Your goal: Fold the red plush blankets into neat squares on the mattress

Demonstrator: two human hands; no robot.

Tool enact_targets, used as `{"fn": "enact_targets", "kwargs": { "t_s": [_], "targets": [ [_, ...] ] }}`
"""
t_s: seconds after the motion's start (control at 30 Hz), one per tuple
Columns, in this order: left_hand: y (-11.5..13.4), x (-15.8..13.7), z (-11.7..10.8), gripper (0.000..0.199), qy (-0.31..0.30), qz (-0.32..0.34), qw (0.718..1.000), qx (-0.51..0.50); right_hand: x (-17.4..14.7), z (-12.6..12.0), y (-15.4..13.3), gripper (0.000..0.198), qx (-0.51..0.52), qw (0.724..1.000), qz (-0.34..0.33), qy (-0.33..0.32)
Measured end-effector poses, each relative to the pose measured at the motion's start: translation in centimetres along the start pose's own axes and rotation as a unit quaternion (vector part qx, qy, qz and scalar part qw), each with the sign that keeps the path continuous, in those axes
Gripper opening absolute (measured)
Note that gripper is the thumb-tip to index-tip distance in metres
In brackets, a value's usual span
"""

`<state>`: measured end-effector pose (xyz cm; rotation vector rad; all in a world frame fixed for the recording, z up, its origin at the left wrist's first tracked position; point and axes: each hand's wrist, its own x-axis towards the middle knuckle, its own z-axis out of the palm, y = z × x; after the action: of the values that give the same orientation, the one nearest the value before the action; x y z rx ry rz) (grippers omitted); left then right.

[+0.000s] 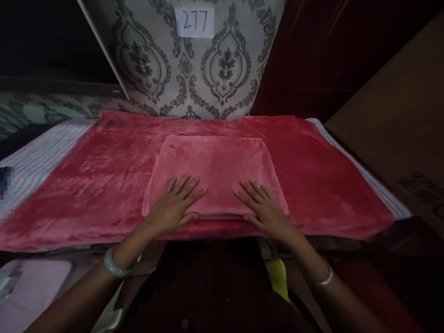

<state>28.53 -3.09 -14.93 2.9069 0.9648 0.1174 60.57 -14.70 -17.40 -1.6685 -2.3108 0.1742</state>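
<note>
A pink plush cloth (215, 159), folded into a rectangle, lies on a larger red plush blanket (319, 175). My left hand (175, 203) rests flat on the near left part of the folded cloth, fingers spread. On its near right part lies my right hand (265, 206), palm down with the fingers apart. Both thumbs reach toward the cloth's near edge, where layers show. Neither hand grips anything. The palms' undersides are hidden.
Striped fabric (52, 148) shows beneath the blanket at both ends. A dark screen (52, 41) stands at the back left, and a numbered paper (195, 21) hangs on the patterned wall. A cardboard box (398, 111) borders the right side. A pink stool (45, 286) is low at left.
</note>
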Motion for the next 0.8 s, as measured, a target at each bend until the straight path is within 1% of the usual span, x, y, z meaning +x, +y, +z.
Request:
{"fn": "enact_targets", "kwargs": {
  "t_s": [0.1, 0.23, 0.33, 0.4, 0.5, 0.57, 0.67, 0.73, 0.8],
  "targets": [
    [0.4, -1.7, 1.6, 0.066, 0.034, -0.012, 0.999, 0.012, -1.6, 0.8, -0.2, 0.063, -0.014, 1.0, 0.012, 0.019],
    [-0.7, -3.7, 3.1, 0.056, 0.08, -0.023, 0.996, 0.025, -2.8, 1.7, 0.1, 0.061, -0.019, 0.999, 0.027, 0.038],
    [-1.3, -5.3, 3.0, 0.053, 0.101, -0.027, 0.994, 0.022, -3.5, 1.6, 0.1, 0.062, -0.014, 0.998, 0.036, 0.05],
    [-1.0, -5.6, 2.3, 0.054, 0.106, -0.03, 0.994, 0.013, -3.6, 1.1, -0.2, 0.062, -0.005, 0.998, 0.044, 0.051],
    [1.0, -4.2, 1.2, 0.058, 0.112, -0.032, 0.993, 0.01, -2.3, 0.3, -1.5, 0.059, 0.006, 0.997, 0.054, 0.06],
    [2.9, -2.4, 1.0, 0.06, 0.112, -0.013, 0.994, 0.018, -0.8, 0.4, -2.8, 0.059, 0.004, 0.997, 0.049, 0.062],
    [5.2, -0.4, 2.2, 0.067, 0.107, 0.023, 0.993, 0.035, 1.0, 1.5, -4.5, 0.062, -0.019, 0.998, 0.027, 0.045],
    [5.9, -0.1, 3.6, 0.072, 0.12, 0.027, 0.991, 0.053, 1.3, 2.7, -5.0, 0.064, -0.044, 0.998, 0.015, 0.046],
    [6.0, -0.4, 4.8, 0.074, 0.144, 0.03, 0.987, 0.069, 0.9, 3.7, -5.0, 0.067, -0.071, 0.995, 0.002, 0.068]
  ]
}}
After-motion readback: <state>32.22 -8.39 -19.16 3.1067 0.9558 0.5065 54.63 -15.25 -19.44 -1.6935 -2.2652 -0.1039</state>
